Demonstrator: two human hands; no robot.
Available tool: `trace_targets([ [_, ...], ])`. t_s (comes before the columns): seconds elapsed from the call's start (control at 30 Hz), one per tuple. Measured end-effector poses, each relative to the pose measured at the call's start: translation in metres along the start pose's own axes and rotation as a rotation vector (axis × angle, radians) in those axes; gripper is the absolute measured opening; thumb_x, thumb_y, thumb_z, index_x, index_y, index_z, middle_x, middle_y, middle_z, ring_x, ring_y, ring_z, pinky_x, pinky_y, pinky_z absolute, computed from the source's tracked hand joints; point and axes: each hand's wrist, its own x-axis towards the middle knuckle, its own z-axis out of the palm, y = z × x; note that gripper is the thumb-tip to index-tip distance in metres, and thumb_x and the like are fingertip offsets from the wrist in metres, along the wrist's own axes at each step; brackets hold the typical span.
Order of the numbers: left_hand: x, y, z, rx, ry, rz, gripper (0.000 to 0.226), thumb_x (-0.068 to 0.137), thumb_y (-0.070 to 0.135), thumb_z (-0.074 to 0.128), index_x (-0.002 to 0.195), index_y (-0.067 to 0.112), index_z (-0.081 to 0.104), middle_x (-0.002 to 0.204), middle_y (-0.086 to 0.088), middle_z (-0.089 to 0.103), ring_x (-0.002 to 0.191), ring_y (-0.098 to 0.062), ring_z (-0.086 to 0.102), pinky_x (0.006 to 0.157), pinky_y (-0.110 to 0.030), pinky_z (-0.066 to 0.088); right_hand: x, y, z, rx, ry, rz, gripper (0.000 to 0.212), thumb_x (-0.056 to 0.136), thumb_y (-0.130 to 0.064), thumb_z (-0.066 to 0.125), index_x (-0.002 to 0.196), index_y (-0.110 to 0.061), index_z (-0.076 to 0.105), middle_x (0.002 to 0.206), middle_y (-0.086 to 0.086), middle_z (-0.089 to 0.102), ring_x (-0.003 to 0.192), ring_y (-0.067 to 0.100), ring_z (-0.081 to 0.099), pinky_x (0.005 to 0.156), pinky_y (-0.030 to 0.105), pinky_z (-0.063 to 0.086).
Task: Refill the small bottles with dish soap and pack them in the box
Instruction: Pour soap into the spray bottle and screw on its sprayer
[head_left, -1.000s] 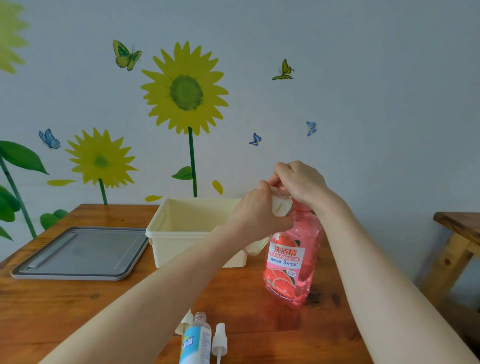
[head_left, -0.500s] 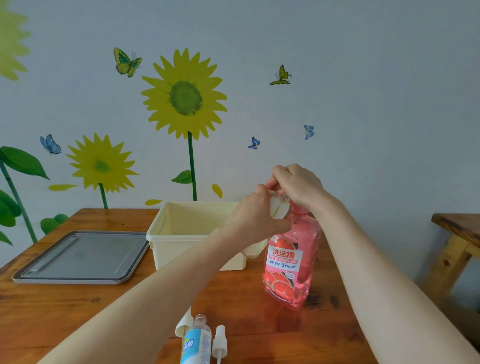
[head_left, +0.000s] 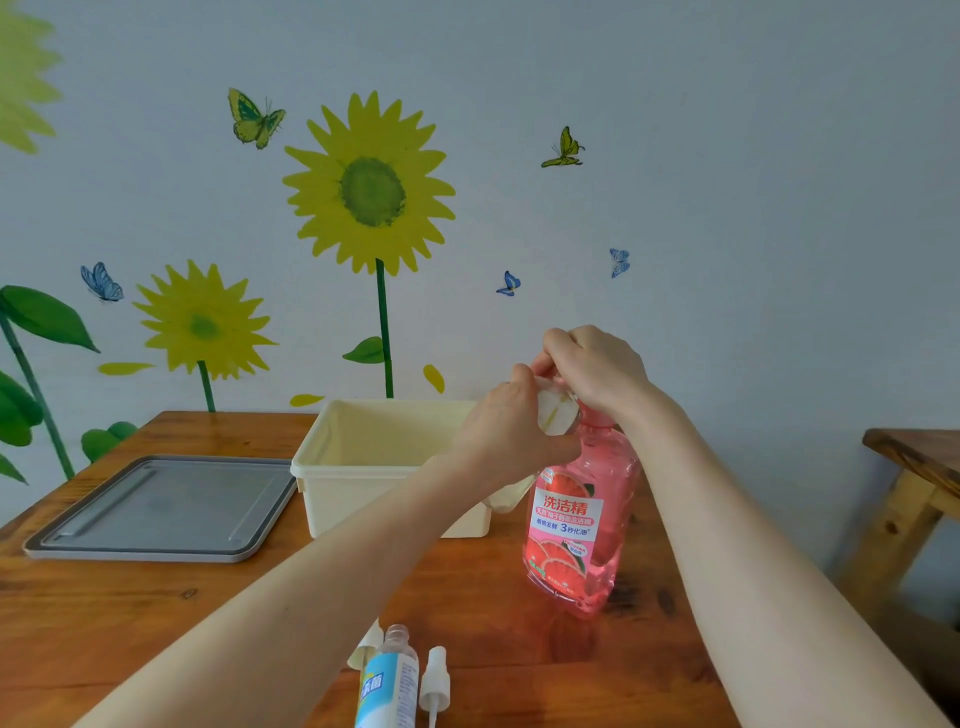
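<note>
The head camera looks down over a wooden table (head_left: 130, 613) set against a pale wall with sunflower stickers (head_left: 371, 189) and butterflies. Both bare forearms reach in from the bottom edge and meet above the right half of the table.

A pink dish soap bottle (head_left: 576, 525) with a red and white label rests on the table near its right edge, leaning a little to the left. The right hand (head_left: 592, 371) sits over the top of the bottle, with its fingers curled round the cap end. The left hand (head_left: 511, 431) comes in from the left and pinches a pale, translucent piece (head_left: 558, 413) against the bottle's neck. What that piece is cannot be told.

An open cream box (head_left: 311, 457) stands just left of the soap bottle, toward the table's far edge, partly hidden by the left arm. A flat grey tray (head_left: 156, 504) lies left of the box, close to the left edge.

At the front edge, between the arms, is a small clear bottle (head_left: 392, 675) with a blue and white label and no cap. A white spray head (head_left: 434, 680) lies just to its right, and a white cap (head_left: 363, 649) peeks out on its left.

A wooden bench (head_left: 914, 457) stands apart at the right.
</note>
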Motion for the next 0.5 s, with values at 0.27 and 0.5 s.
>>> trace_targets([
  [0.27, -0.001, 0.000, -0.002, -0.136, 0.034, -0.068, 0.054, 0.065, 0.039, 0.073, 0.094, 0.018, 0.034, 0.079, 0.008, 0.047, 0.066, -0.007, 0.049, 0.048, -0.024, 0.037, 0.005, -0.006, -0.010, 0.152, -0.054, 0.037, 0.040, 0.085, -0.029, 0.033, 0.077, -0.017, 0.071, 0.079, -0.009, 0.070, 0.089, 0.017, 0.062, 0.079, 0.032, 0.045],
  [0.5, -0.012, -0.002, 0.004, -0.233, 0.172, -0.069, 0.055, 0.065, 0.037, 0.075, 0.094, 0.019, 0.032, 0.077, 0.017, 0.041, 0.066, -0.003, 0.046, 0.048, -0.019, 0.033, -0.004, -0.006, -0.010, 0.471, 0.144, -0.033, 0.026, 0.083, -0.014, 0.048, 0.065, -0.013, 0.066, 0.069, -0.001, 0.068, 0.074, 0.013, 0.067, 0.059, 0.022, 0.055],
])
